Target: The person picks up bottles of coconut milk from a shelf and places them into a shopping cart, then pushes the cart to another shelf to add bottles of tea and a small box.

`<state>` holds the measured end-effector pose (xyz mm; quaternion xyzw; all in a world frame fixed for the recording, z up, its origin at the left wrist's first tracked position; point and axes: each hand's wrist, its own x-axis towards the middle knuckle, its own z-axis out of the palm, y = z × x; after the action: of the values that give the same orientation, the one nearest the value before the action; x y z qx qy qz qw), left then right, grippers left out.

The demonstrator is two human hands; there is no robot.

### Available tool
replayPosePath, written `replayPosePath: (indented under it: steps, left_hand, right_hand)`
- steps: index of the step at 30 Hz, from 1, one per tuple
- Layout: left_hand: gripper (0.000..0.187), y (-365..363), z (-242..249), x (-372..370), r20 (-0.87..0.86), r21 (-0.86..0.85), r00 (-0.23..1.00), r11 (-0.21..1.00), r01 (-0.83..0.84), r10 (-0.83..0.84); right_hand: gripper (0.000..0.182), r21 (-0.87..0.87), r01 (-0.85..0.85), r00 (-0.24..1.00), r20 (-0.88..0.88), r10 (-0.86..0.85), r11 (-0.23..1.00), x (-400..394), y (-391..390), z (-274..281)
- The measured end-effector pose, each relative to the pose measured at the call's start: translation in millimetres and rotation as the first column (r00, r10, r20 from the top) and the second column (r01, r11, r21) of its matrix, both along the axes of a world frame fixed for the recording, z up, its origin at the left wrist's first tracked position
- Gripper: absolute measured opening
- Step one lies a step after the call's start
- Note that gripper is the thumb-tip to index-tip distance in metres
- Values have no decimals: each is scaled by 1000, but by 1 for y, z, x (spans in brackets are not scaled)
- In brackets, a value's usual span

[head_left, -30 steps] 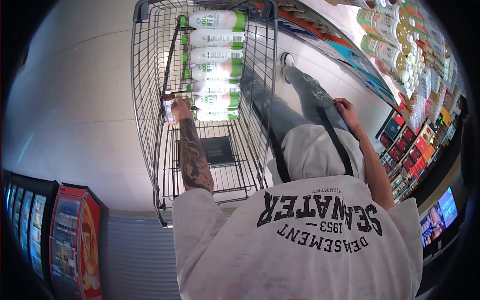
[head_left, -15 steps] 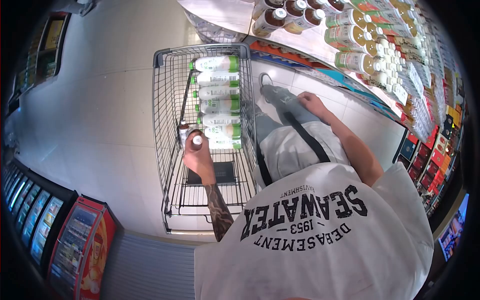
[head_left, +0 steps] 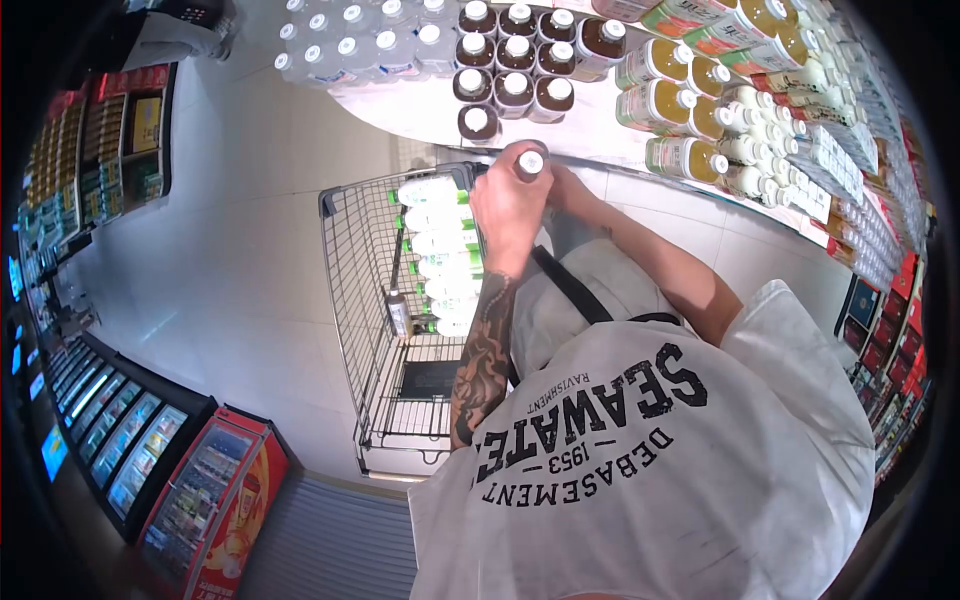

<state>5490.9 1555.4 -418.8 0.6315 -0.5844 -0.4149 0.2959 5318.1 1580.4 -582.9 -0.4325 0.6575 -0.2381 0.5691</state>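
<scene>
My left hand (head_left: pixel 510 205) is wrapped around a dark brown bottle with a white cap (head_left: pixel 529 163), held above the far end of the grey wire shopping cart (head_left: pixel 352 262). My right hand (head_left: pixel 566 187) touches it from behind; I cannot tell its grip.

Pale glossy floor tiles (head_left: pixel 230 250) fill the middle of the aisle, catching soft overhead light. Along the top runs a white shelf (head_left: pixel 590 125), dark-capped brown bottles (head_left: pixel 510 60) lined up near its front edge, clear water bottles (head_left: pixel 350 45) toward its left end, green-labelled bottles (head_left: pixel 690 105) to the right. Down the left side sit glass-fronted display cabinets (head_left: pixel 110 430), and a red cooler (head_left: pixel 215 510) stands at the lower left corner.
</scene>
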Motion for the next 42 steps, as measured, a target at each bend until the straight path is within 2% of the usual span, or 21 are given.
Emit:
replayPosePath:
  steps: [1, 4, 8, 10, 11, 13, 16, 17, 18, 19, 20, 23, 26, 27, 30, 32, 34, 36, 38, 40, 42]
  left_hand:
    - [23, -9, 0, -8, 48, -10, 999, 1000, 12, -12]
    - [23, -35, -8, -28, 171, -30, 984, 998, 47, -41]
    - [30, -49, -14, -30, 229, 3, 970, 997, 79, -78]
    - [36, -47, -7, -26, 210, 72, 976, 997, 36, -50]
    - [45, -43, -6, -22, 244, 94, 965, 993, 73, -94]
    - [52, -29, -2, -16, 115, 59, 991, 997, 55, -62]
    - [58, 5, 4, 6, -13, 59, 1000, 998, -19, 20]
    - [59, 17, 3, 16, -45, 67, 998, 997, -49, 52]
    - [60, 30, 0, 28, -76, 78, 994, 994, -78, 84]
    - [61, 47, -19, 46, -104, 108, 990, 990, -86, 97]
    - [60, 68, -48, 67, -231, 143, 958, 980, -139, 169]
    - [52, 137, -138, 135, -186, 301, 915, 907, -294, 358]
    - [45, 219, -223, 210, -169, 445, 860, 816, -369, 481]
    - [45, 233, -221, 222, -180, 500, 811, 762, -411, 556]
    - [41, 266, -251, 261, -206, 609, 665, 626, -487, 718]
    - [38, 274, -278, 282, -135, 653, 667, 572, -496, 733]
    - [39, 292, -329, 306, -170, 653, 693, 607, -453, 700]
    - [41, 302, -370, 324, -128, 648, 740, 621, -442, 661]
    - [48, 312, -427, 347, -26, 601, 844, 683, -415, 535]
    - [55, 316, -481, 364, 117, 514, 896, 746, -424, 429]
    - [67, 296, -486, 369, 164, 522, 886, 724, -451, 433]
  right_hand:
    - [38, -100, -97, 982, -171, 79, 990, -5, -9, 5]
    - [39, -93, -19, 976, -220, -2, 995, -5, -39, 19]
    - [40, -21, 3, 1000, 31, -2, 1000, 4, -55, 32]
    - [36, -50, 0, 1000, 19, 1, 999, 2, -58, 22]
    - [35, -54, -10, 1000, 3, 10, 998, 6, -60, 12]
    - [34, -63, -18, 1000, -11, 18, 998, 8, -59, -1]
    - [32, -9, 73, 997, 1, -73, 997, 11, -54, -5]
    - [31, 55, 103, 992, 64, -107, 993, 8, -53, -3]
    - [31, 10, 90, 996, -6, -90, 996, 3, -51, -5]
    - [32, -33, 69, 995, -74, -71, 997, -3, -49, -9]
    - [35, -77, 40, 989, -140, -50, 996, 1, -48, -12]
    - [47, -330, -16, 881, -452, -143, 944, 19, -41, 41]
    - [47, -416, -80, 842, -515, -162, 906, 31, -42, 60]
    - [48, -425, -82, 890, -439, -126, 901, 35, -45, 69]
    - [45, -303, -137, 782, -617, -85, 943, 37, -48, 54]
    - [42, -336, -157, 750, -652, -109, 929, 28, -53, 49]
    - [43, -363, -213, 747, -659, -89, 907, 19, -47, 34]
    - [42, -367, -320, 741, -672, -11, 873, 9, -51, 31]
    - [41, -132, -209, 796, -598, 90, 969, 14, -55, 48]
    - [41, -104, -175, 848, -522, 96, 979, -1, -56, 36]
    - [44, -185, -120, 914, -404, 36, 975, 8, -51, 35]
